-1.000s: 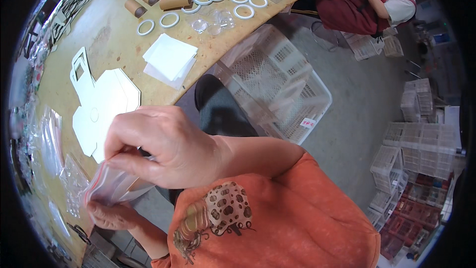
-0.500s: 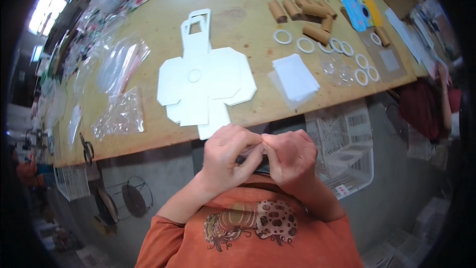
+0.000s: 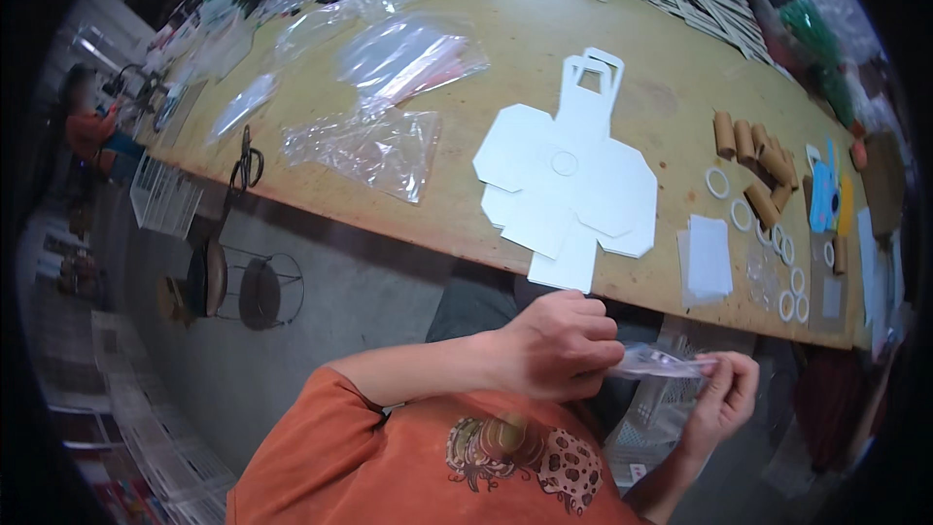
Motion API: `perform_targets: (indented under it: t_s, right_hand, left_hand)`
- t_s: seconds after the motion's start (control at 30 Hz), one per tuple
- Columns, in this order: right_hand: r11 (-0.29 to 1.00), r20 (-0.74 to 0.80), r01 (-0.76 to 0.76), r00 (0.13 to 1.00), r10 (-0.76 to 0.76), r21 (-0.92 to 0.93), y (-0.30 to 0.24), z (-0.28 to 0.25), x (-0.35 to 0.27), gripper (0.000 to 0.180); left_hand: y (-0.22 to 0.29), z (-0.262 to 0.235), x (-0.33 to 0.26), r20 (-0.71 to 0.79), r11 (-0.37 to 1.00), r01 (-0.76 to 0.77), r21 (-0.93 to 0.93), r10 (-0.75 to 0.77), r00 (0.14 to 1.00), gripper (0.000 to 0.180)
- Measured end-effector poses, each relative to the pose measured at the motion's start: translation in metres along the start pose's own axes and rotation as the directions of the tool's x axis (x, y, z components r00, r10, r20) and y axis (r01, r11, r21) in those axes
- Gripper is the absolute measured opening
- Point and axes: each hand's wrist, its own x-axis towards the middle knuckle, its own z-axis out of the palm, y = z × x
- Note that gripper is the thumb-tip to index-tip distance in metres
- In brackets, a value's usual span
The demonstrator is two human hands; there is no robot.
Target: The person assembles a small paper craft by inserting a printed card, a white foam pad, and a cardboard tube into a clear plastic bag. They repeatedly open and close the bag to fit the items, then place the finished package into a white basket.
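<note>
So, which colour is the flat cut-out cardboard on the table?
White, clearest in the head view: flat cardboard cut-out on the wooden table.

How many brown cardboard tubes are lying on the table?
6 tubes, all at the table's right end: three side by side, one below them, two lower among white rings. Others may lie farther right, blurred.

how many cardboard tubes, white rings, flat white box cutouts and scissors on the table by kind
Near the hands, as far as the fisheye view shows:
brown cardboard tubes: 6
white rings: 7
flat white box cutouts: 1 stack
scissors: 1
Total: 15
</note>
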Motion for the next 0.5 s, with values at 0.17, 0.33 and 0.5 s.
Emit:
perform_targets:
  t_s: [0.17,0.33,0.5]
  right_hand:
    - [0.999,-0.096,0.002,0.995,0.002,0.05,0.026,-0.042,0.006,0.015]
    - [0.979,-0.425,-0.048,0.904,-0.042,-0.198,0.081,-0.145,0.02,0.02]
    - [0.857,-0.526,-0.195,0.845,-0.1,-0.476,0.119,-0.179,0.005,0.025]
  left_hand:
    - [-0.003,0.012,-0.003,-0.058,0.998,-0.048,-0.041,0.045,0.997,0.02]
    - [-0.022,-0.01,-0.014,-0.108,0.998,0.043,0.052,-0.037,0.993,0.016]
    - [-0.064,-0.069,-0.039,-0.382,0.891,0.32,0.323,-0.186,0.905,0.017]
